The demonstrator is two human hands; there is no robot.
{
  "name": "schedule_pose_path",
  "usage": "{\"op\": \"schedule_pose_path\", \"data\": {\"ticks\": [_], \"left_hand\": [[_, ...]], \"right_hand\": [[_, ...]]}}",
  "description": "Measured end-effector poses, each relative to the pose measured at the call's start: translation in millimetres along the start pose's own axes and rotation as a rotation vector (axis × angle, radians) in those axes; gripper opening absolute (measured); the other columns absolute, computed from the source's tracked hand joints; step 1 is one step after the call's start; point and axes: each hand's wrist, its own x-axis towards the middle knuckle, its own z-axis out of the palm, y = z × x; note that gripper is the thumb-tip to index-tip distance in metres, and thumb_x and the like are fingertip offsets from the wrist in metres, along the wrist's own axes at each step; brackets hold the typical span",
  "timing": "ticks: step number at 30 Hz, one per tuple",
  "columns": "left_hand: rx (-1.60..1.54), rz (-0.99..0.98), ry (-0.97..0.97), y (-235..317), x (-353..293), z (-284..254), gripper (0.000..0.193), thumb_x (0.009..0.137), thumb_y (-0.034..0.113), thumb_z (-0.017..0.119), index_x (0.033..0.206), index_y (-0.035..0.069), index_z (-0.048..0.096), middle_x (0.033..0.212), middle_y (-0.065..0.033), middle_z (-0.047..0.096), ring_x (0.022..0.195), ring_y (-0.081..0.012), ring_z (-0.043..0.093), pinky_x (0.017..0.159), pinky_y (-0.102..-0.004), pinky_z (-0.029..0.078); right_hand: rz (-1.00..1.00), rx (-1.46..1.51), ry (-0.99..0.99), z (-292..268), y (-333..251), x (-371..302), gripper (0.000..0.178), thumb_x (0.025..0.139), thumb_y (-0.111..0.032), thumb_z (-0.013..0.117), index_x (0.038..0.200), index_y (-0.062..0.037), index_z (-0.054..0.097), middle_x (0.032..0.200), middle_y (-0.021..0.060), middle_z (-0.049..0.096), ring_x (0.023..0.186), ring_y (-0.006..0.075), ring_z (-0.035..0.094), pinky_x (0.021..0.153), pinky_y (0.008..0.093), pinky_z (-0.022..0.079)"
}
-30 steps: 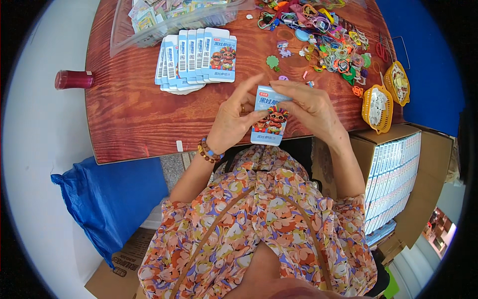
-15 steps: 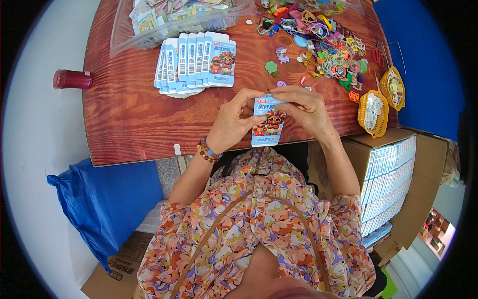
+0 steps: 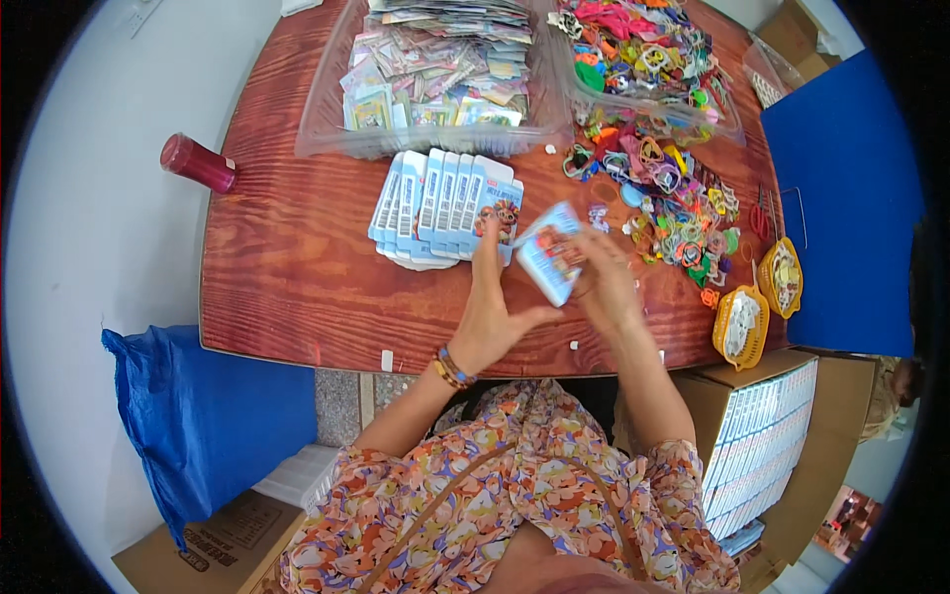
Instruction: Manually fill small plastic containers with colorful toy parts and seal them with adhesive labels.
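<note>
A small light-blue printed box (image 3: 550,253), blurred by motion, is tilted above the table. My right hand (image 3: 607,284) grips it by its right side. At its lower left, my left hand (image 3: 489,319) is open, thumb stretched out toward the box's bottom corner but apart from the grip. The fingers of that hand reach up to the near edge of a fanned row of similar blue-and-white boxes (image 3: 450,210). Whether they touch the row I cannot tell.
Behind the row stands a clear plastic bin (image 3: 312,129) of packed cards. Colourful hair ties and trinkets (image 3: 683,223) are heaped at the right, beside yellow baskets (image 3: 742,327). A red cylindrical container (image 3: 200,163) stands left. A carton (image 3: 841,426) of stacked boxes sits lower right.
The box has moved up and right from the table's front edge. My left hand has let go of it and reaches toward the row. The view has shifted, showing more of the bins.
</note>
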Motion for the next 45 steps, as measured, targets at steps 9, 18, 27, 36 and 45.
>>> {"op": "schedule_pose_path", "data": {"ticks": [9,18,27,36,45], "left_hand": [[-0.318,-0.170,0.319,15,10,-63,0.081,0.075,0.003,0.083,0.141,0.003,0.036,0.135,-0.0116,0.048,0.120,-0.0199,0.053,0.096,-0.0350,0.053],[-0.094,-0.291,0.242,3,-18,-54,0.085,0.072,0.021,0.089,0.140,-0.001,0.043,0.127,-0.0159,0.056,0.114,-0.0250,0.058,0.095,-0.0370,0.049],[0.152,-0.263,0.150,10,10,-45,0.080,0.071,0.023,0.088,0.135,-0.002,0.046,0.119,-0.0157,0.056,0.110,-0.0300,0.058,0.093,-0.0398,0.048],[0.358,0.033,0.098,16,24,-10,0.080,0.076,0.025,0.083,0.141,0.002,0.043,0.124,-0.0208,0.055,0.116,-0.0385,0.055,0.099,-0.0451,0.046],[0.525,0.085,0.027,22,21,8,0.088,0.073,0.026,0.085,0.144,0.002,0.040,0.131,-0.0237,0.052,0.124,-0.0427,0.051,0.102,-0.0468,0.045]], "right_hand": [[-0.771,-1.447,-0.265,120,-53,84,0.027,0.092,-0.014,0.060,0.117,-0.0054,0.065,0.106,0.0159,0.068,0.092,0.0265,0.069,0.077,0.0385,0.054],[-0.775,-2.167,-0.336,139,-65,213,0.020,0.088,-0.016,0.057,0.103,-0.0131,0.070,0.097,0.0127,0.072,0.093,0.0349,0.069,0.079,0.0472,0.055],[-0.575,-0.709,-0.165,100,-108,54,0.025,0.091,-0.007,0.065,0.115,-0.0018,0.065,0.086,0.0007,0.066,0.065,0.0028,0.053,0.054,0.0184,0.038],[-1.009,-1.012,0.140,40,-34,-21,0.023,0.094,-0.003,0.066,0.117,-0.0010,0.065,0.085,-0.0029,0.065,0.065,0.0005,0.051,0.056,0.0171,0.041],[-1.055,-1.565,-0.006,20,-41,-47,0.028,0.088,-0.003,0.069,0.116,-0.0048,0.066,0.114,0.0107,0.068,0.098,0.0225,0.066,0.083,0.0365,0.052]]}}
